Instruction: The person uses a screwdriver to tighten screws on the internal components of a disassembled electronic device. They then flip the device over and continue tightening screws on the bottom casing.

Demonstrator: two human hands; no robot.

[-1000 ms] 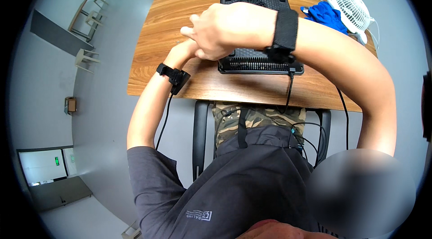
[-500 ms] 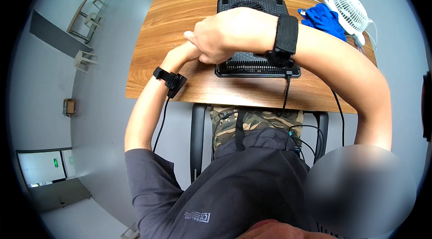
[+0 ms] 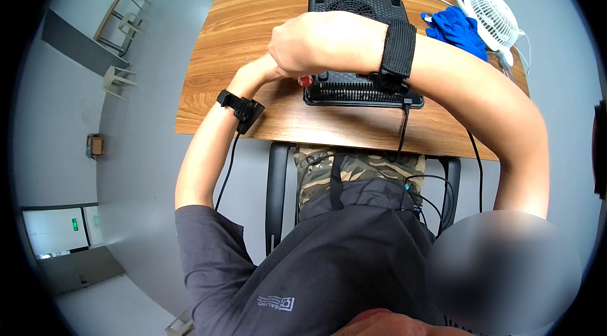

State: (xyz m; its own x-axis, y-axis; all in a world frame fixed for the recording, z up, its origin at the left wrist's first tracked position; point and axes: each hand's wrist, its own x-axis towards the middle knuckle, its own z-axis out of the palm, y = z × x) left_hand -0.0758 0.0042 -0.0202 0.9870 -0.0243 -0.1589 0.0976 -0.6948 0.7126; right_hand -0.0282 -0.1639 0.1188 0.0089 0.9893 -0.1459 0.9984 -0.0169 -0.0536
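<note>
My right hand (image 3: 306,42) reaches across the black appliance (image 3: 387,12) and lies over the fingers of my left hand (image 3: 258,71). The right hand's fingers are curled; what they hold is hidden. My left hand's fingers are out of sight beneath it. A small red round-ended thing with pale marks (image 3: 305,81) peeks out below the right hand; I cannot tell which hand grips it. The appliance lies with its feet and round fan grille up, its slotted vent edge towards me. Both wrists wear black straps with small devices.
A white fan (image 3: 494,19) and a blue cloth (image 3: 456,32) sit at the far right of the wooden table (image 3: 240,13). A black cable (image 3: 404,130) hangs from near the appliance over the table's front edge. Stools (image 3: 119,80) stand on the floor at left.
My right hand has turned and shifted slightly, and its finger that pointed left no longer shows. The red round-ended thing has come into view below it. The appliance appears unmoved on the table.
</note>
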